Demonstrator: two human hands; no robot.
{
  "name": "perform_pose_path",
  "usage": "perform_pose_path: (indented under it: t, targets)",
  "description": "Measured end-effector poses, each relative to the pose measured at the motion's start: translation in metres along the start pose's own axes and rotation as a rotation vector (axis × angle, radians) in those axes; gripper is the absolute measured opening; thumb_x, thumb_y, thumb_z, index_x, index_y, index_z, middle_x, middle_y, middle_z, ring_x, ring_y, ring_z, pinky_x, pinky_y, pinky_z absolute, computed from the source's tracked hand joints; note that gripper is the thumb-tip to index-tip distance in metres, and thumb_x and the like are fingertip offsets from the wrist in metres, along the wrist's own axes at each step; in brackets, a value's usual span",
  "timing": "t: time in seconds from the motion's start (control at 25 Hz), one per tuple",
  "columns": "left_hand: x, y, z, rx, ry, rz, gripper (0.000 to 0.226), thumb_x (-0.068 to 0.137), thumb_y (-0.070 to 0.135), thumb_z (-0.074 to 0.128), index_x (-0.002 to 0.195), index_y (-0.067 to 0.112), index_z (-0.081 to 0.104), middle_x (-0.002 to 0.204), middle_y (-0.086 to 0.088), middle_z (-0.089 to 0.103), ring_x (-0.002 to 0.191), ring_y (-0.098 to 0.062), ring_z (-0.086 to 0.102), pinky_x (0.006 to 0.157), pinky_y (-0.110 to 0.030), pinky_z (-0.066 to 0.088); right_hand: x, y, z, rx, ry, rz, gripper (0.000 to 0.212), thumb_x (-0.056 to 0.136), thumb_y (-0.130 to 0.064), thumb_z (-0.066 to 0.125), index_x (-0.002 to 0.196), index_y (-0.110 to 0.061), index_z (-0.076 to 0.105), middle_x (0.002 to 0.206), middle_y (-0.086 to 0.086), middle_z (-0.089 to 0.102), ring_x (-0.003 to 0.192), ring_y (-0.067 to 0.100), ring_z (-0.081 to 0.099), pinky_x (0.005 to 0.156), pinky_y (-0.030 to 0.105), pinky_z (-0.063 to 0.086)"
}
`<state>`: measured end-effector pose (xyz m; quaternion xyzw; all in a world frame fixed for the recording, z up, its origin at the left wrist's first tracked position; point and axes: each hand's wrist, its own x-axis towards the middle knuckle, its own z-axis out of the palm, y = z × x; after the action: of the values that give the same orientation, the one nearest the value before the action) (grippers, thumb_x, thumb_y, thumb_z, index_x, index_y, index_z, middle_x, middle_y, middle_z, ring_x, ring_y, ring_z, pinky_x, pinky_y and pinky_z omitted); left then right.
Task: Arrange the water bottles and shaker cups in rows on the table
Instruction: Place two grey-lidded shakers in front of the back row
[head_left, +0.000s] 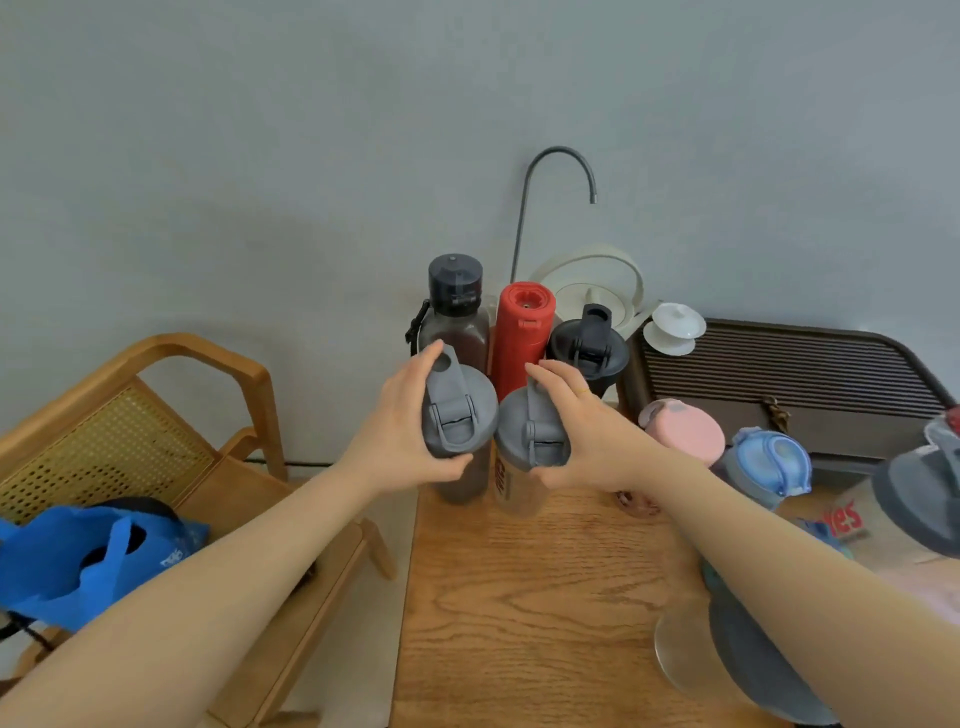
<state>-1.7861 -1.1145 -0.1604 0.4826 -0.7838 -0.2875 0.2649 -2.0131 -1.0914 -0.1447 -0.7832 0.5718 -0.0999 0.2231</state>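
Note:
My left hand (402, 431) grips the grey lid of a dark shaker cup (457, 410). My right hand (587, 431) grips the grey lid of a clear shaker cup (524, 441) right beside it. Both cups stand upright on the wooden table (540, 597). Behind them, against the wall, stand a dark bottle with a black cap (457, 301), a red bottle (522, 327) and a black-lidded shaker (589, 348). To the right are a pink-lidded cup (683, 431), a blue-lidded bottle (769, 467) and a grey-lidded shaker (919, 493). Another grey-lidded cup (753, 665) lies partly under my right forearm.
A dark slatted tea tray (779, 374) with a white lidded cup (675, 325) fills the back right. A white kettle base with a curved spout (587, 280) stands by the wall. A wooden chair (156, 441) holding a blue bag (93, 556) is left of the table.

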Motion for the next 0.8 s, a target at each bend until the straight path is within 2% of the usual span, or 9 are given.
perform_pose_path:
  t: [0.12,0.2,0.32,0.4,0.56,0.68,0.8]
  targets:
    - [0.021,-0.011,0.000,0.011,-0.037,0.027,0.110,0.061,0.022,0.081,0.143,0.025,0.007,0.144,-0.006,0.024,0.131,-0.021,0.025,0.106,-0.036,0.029,-0.009,-0.002,0.011,0.314,0.103,0.141,0.119,0.064,-0.022,0.082,0.145,-0.026,-0.005,0.154,-0.001,-0.001,0.141,0.019,0.013,0.109,0.028,0.021]
    - [0.030,-0.016,-0.005,0.035,-0.066,0.043,0.106,0.064,0.023,0.080,0.143,0.023,0.010,0.145,-0.007,0.024,0.132,-0.022,0.024,0.108,-0.038,0.026,-0.018,0.000,0.021,0.435,0.157,0.289,0.126,0.060,-0.023,0.085,0.145,-0.025,-0.009,0.155,0.002,-0.003,0.142,0.017,0.006,0.109,0.030,0.017]
    - [0.032,-0.019,-0.006,0.106,-0.091,0.086,0.103,0.065,0.030,0.080,0.143,0.026,0.012,0.148,-0.006,0.026,0.133,-0.023,0.023,0.107,-0.036,0.023,-0.020,0.001,0.038,0.518,0.147,0.404,0.130,0.058,-0.022,0.086,0.145,-0.025,-0.011,0.155,0.003,0.006,0.142,0.018,0.015,0.110,0.033,0.024]
    - [0.031,-0.017,-0.005,0.097,-0.069,0.095,0.100,0.066,0.029,0.079,0.143,0.026,0.015,0.146,-0.005,0.028,0.132,-0.024,0.026,0.105,-0.036,0.025,-0.015,0.000,0.047,0.559,0.208,0.397,0.129,0.056,-0.022,0.087,0.145,-0.027,-0.006,0.150,0.001,0.018,0.137,0.018,0.026,0.111,0.036,0.030]
    - [0.029,-0.020,-0.014,0.139,-0.061,0.121,0.095,0.066,0.022,0.077,0.142,0.025,0.020,0.147,-0.006,0.027,0.131,-0.027,0.025,0.105,-0.038,0.027,-0.009,-0.005,0.052,0.567,0.373,0.361,0.098,0.058,-0.012,0.083,0.133,-0.025,0.020,0.128,0.002,0.041,0.118,0.018,0.047,0.093,0.027,0.042]
    - [0.027,-0.022,-0.018,0.149,-0.111,0.145,0.095,0.069,0.022,0.076,0.143,0.027,0.016,0.150,-0.005,0.022,0.134,-0.026,0.021,0.107,-0.040,0.025,-0.007,-0.009,0.052,0.568,0.439,0.337,0.090,0.061,-0.007,0.080,0.123,-0.031,0.020,0.120,0.002,0.044,0.108,0.016,0.052,0.085,0.027,0.046]
    - [0.028,-0.018,-0.017,0.126,-0.136,0.120,0.097,0.072,0.024,0.074,0.144,0.028,0.010,0.153,-0.004,0.015,0.138,-0.025,0.015,0.109,-0.039,0.022,-0.001,-0.012,0.053,0.595,0.481,0.358,0.088,0.062,-0.005,0.080,0.122,-0.028,0.019,0.117,0.001,0.044,0.106,0.015,0.052,0.086,0.028,0.049]
